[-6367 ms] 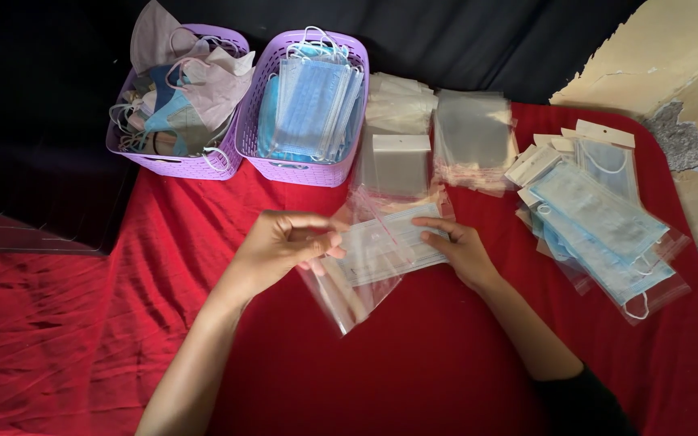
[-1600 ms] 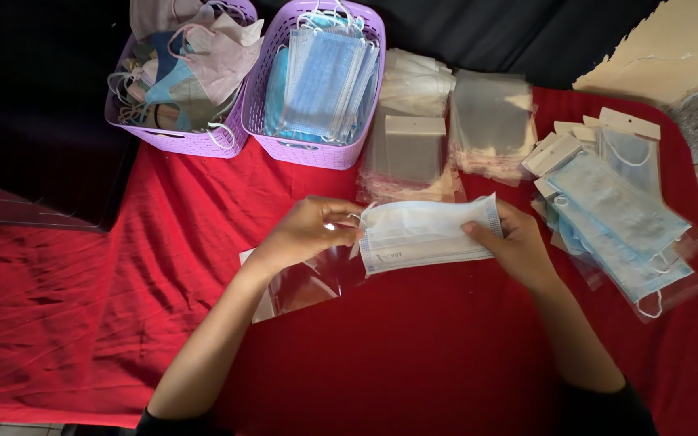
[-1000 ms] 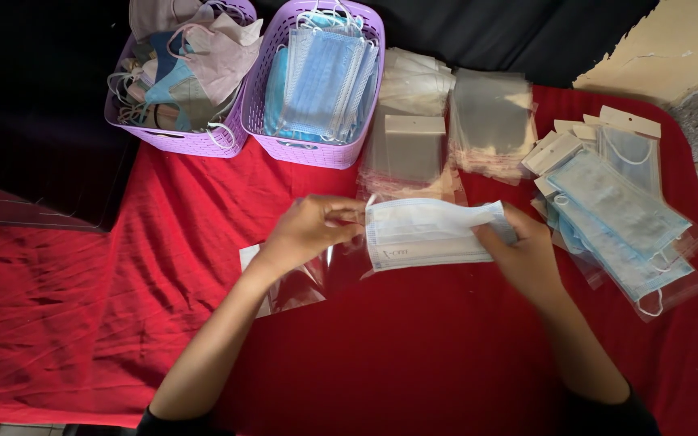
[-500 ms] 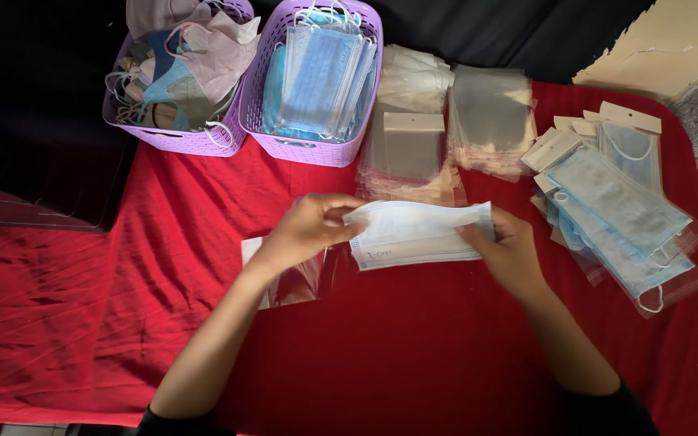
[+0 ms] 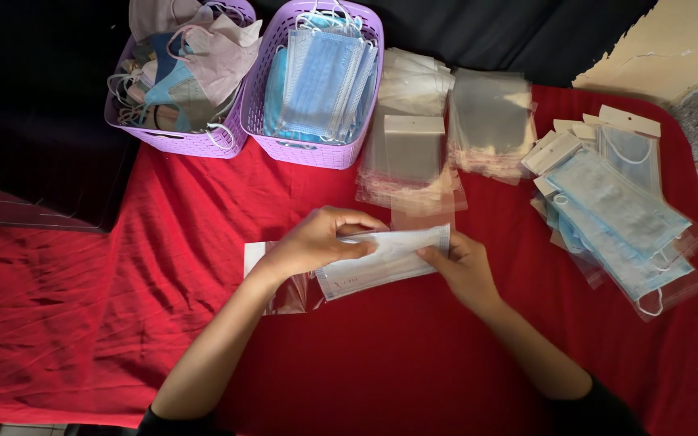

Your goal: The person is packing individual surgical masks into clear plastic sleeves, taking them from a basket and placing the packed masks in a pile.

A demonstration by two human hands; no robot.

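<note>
At centre frame, your left hand (image 5: 317,240) pinches the mask (image 5: 385,258) and the bag (image 5: 284,287) beneath it. Your right hand (image 5: 462,268) grips the mask's right end. Packed masks (image 5: 624,218) lie at right.

Black sleeves; bare forearms

Left basket (image 5: 173,144) top cropped; clear bag (image 5: 292,292) partly under left hand (image 5: 317,241).
</note>
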